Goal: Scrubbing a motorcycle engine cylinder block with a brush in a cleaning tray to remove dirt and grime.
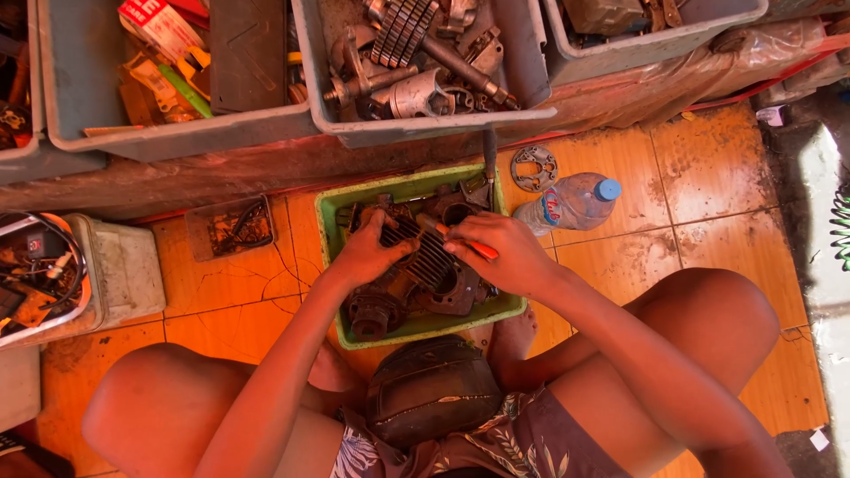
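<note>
Nearest the camera, a dark rounded leather-like pouch (431, 389) sits in the person's lap between 2 bare knees. Just beyond it, a green rectangular plastic tray (329, 211) rests on the orange tiled floor (691, 177), and inside it lies a dark, greasy finned metal engine cylinder (423, 270). The cylinder lies directly ahead of both hands, its long axis running from the tray's near left corner toward its far right corner.

The left hand (367, 255) is closed over the finned part at the left side, fingers curled down on the fins. The right hand (498, 252) presses on the fins from the right and grips a slim orange-handled tool (469, 245), laid across the fins. Both hands are equally near; both forearms slant inward, elbows outside the knees.

Past the tray's far right corner lie a flat round metal gasket plate (534, 167) and a clear plastic bottle with a blue cap (571, 203). Farthest, grey plastic bins of metal parts (416, 62) line a shelf.
</note>
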